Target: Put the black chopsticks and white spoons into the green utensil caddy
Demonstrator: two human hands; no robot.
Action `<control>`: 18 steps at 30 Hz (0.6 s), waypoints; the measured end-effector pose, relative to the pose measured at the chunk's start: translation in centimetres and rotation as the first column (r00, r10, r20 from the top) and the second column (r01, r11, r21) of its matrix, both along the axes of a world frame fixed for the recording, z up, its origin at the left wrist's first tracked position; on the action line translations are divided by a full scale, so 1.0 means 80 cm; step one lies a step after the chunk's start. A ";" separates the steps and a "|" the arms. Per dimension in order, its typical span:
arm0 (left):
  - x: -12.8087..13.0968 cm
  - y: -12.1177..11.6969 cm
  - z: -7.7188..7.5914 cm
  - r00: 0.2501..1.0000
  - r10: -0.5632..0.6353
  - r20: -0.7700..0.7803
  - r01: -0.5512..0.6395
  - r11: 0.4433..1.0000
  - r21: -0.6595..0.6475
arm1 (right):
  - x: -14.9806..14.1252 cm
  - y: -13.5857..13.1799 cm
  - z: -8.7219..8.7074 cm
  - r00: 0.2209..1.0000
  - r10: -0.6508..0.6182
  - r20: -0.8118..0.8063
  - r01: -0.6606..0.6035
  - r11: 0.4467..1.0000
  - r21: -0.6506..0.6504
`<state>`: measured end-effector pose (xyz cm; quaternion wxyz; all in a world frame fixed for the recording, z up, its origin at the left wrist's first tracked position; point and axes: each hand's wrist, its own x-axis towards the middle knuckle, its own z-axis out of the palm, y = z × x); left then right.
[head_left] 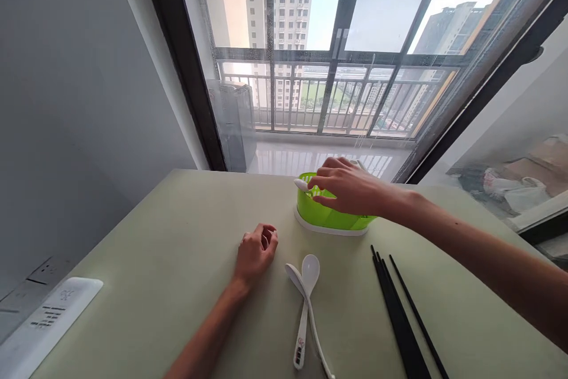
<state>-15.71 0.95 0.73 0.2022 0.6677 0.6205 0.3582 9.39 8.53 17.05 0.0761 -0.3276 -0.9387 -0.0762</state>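
Observation:
My right hand [348, 187] reaches over a bright green slotted utensil holder [328, 216] with a white base. Its fingers are closed around a white spoon [302, 185], whose visible end sticks out left over the rim; the rest is hidden behind the fingers. My left hand [257, 252] rests on the table left of the holder, fingers curled in with nothing seen in them. Two more white spoons lie crossed in front of the holder: a straight-handled spoon [310, 272] with a printed handle end, and a spoon with a curved handle [314, 326].
Several black chopsticks [397, 314] lie on the pale green table [190, 219] at the right, one apart from the bunch. A white power strip [57, 314] is at the left edge. A glass window with dark frames stands beyond the table's far edge.

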 end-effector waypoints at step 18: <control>-0.001 0.001 -0.003 1.000 -0.006 -0.029 0.006 1.000 0.012 | -0.049 -0.029 -0.015 0.953 -0.256 0.163 0.243 0.965 0.096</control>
